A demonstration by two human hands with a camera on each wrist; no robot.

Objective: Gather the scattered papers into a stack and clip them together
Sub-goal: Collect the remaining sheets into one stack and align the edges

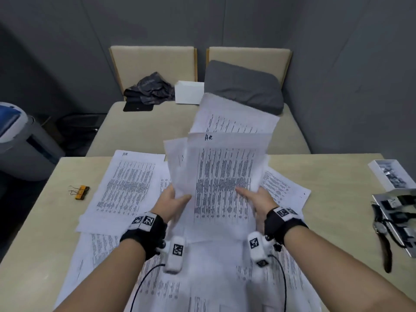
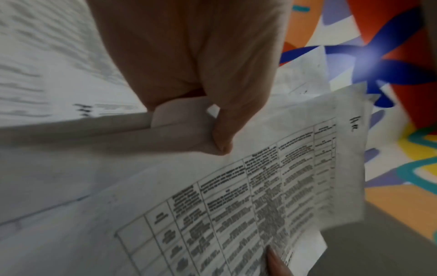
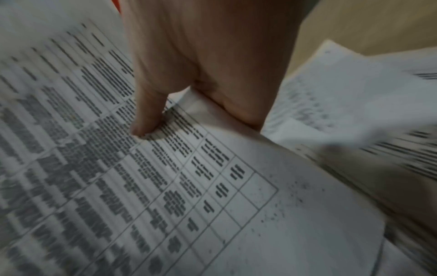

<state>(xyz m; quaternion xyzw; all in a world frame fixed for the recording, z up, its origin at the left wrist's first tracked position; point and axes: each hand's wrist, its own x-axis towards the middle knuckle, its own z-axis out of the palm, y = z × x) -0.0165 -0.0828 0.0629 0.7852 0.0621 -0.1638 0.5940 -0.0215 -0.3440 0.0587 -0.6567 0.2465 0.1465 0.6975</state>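
Observation:
I hold a loose bundle of printed sheets (image 1: pixel 222 176) raised above the table, fanned out and uneven. My left hand (image 1: pixel 173 201) grips its left edge, thumb on top (image 2: pixel 221 138). My right hand (image 1: pixel 254 197) grips the right edge, thumb pressed on the printed table of the top sheet (image 3: pixel 144 127). More sheets lie flat on the beige table (image 1: pixel 45 221): one at the left (image 1: pixel 126 188), one at the right (image 1: pixel 286 190), several under my forearms (image 1: pixel 202 278). A yellow binder clip (image 1: pixel 81 192) lies on the table to the left of the papers.
A white box of metal clips (image 1: pixel 391 174) sits at the table's right edge, with a watch and a grey tray (image 1: pixel 389 219) below it. Beyond the table stands a bench with a grey cushion (image 1: pixel 243 86), a white box (image 1: pixel 188 92) and dark cloth (image 1: pixel 150 88).

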